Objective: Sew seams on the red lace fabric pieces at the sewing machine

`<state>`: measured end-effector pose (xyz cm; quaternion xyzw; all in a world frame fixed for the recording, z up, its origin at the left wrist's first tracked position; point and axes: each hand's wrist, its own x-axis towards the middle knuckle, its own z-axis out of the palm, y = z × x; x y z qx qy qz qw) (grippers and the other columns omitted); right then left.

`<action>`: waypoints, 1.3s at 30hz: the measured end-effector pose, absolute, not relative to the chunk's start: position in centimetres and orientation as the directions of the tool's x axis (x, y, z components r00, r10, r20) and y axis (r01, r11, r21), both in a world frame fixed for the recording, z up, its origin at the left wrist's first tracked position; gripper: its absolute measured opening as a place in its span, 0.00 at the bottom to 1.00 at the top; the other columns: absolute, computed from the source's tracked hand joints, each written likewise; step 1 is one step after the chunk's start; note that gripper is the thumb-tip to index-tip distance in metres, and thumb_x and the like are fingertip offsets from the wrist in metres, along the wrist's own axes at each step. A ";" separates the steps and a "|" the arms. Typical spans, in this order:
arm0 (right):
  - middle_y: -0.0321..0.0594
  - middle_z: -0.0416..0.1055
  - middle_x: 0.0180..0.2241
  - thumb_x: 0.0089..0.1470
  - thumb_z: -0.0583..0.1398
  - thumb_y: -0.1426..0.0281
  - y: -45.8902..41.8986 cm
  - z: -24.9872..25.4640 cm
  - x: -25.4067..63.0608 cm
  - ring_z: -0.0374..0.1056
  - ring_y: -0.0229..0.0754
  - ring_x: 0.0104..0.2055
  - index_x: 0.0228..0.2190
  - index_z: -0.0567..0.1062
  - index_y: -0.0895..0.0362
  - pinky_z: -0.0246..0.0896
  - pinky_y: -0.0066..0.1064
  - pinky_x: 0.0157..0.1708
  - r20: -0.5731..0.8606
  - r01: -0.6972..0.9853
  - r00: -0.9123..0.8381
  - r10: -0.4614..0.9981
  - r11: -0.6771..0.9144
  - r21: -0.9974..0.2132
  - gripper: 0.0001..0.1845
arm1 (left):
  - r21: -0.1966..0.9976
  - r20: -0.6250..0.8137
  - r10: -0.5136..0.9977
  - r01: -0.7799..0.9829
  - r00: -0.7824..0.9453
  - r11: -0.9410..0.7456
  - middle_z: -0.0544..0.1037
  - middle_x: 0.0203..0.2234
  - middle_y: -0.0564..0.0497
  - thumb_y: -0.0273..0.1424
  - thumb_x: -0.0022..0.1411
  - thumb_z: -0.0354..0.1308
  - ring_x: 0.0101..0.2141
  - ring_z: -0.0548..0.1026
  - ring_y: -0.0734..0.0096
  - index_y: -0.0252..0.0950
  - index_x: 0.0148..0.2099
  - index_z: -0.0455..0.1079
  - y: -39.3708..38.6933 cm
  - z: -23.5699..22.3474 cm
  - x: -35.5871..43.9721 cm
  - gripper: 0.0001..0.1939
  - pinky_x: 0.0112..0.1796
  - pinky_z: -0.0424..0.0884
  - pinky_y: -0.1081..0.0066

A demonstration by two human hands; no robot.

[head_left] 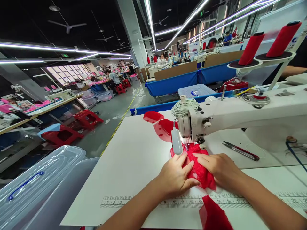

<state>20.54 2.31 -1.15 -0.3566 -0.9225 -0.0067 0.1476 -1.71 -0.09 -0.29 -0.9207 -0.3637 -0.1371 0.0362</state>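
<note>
The workshop floor (106,124) is crossed by a yellow-and-black line (129,108) and lit by ceiling strips (35,47). A white tabletop (120,166), printed with a ruler (189,202) near its front edge, is occupied by a white industrial sewing machine (230,110); loose red cut pieces (165,129) are laid to the left, and thread snips (242,150) to the right. Red lace fabric (200,171) is set at the presser foot (187,147), apparently being lined up or fed for a seam; an even, flat hold seems called for next, fingertips clear of the foot. It is pressed by the left hand (176,175), spread with thumb apart, and by the right hand (223,171), fingers extended; whether a fold is pinched in the right grip cannot be told.
</note>
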 end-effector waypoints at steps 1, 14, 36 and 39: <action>0.40 0.77 0.31 0.52 0.53 0.79 2.3 -1.4 20.6 0.67 0.38 0.25 0.36 0.73 0.55 0.49 0.29 0.22 0.281 0.668 -0.695 0.662 0.739 -0.087 0.12 | 0.021 0.275 0.659 0.681 0.700 -0.732 0.71 0.45 0.35 0.56 0.65 0.21 0.35 0.69 0.58 0.32 0.53 0.70 -0.1 -0.4 -1.7 0.45 0.36 0.71 0.59; 0.40 0.79 0.38 0.45 0.54 0.83 2.5 -2.2 20.5 0.72 0.40 0.28 0.37 0.73 0.56 0.50 0.29 0.21 0.308 0.705 -0.663 0.682 0.707 -0.048 0.17 | -0.002 0.284 0.664 0.693 0.692 -0.721 0.73 0.42 0.36 0.57 0.65 0.23 0.33 0.69 0.60 0.31 0.53 0.71 0.2 -0.6 -1.5 0.45 0.33 0.72 0.61; 0.38 0.78 0.35 0.48 0.54 0.82 3.5 -1.7 20.1 0.68 0.38 0.24 0.41 0.73 0.55 0.47 0.28 0.21 0.268 0.743 -0.626 0.732 0.664 -0.080 0.20 | -0.074 0.282 0.681 0.723 0.675 -0.686 0.75 0.40 0.35 0.54 0.68 0.33 0.39 0.73 0.54 0.31 0.53 0.70 1.4 -1.0 -1.9 0.37 0.38 0.74 0.57; 0.39 0.79 0.36 0.49 0.54 0.81 3.5 -2.1 20.1 0.69 0.38 0.24 0.41 0.74 0.55 0.49 0.28 0.21 0.317 0.744 -0.605 0.730 0.661 -0.102 0.19 | -0.055 0.282 0.691 0.731 0.665 -0.680 0.74 0.42 0.35 0.55 0.68 0.32 0.39 0.73 0.54 0.31 0.53 0.70 1.3 -0.9 -1.8 0.37 0.37 0.74 0.58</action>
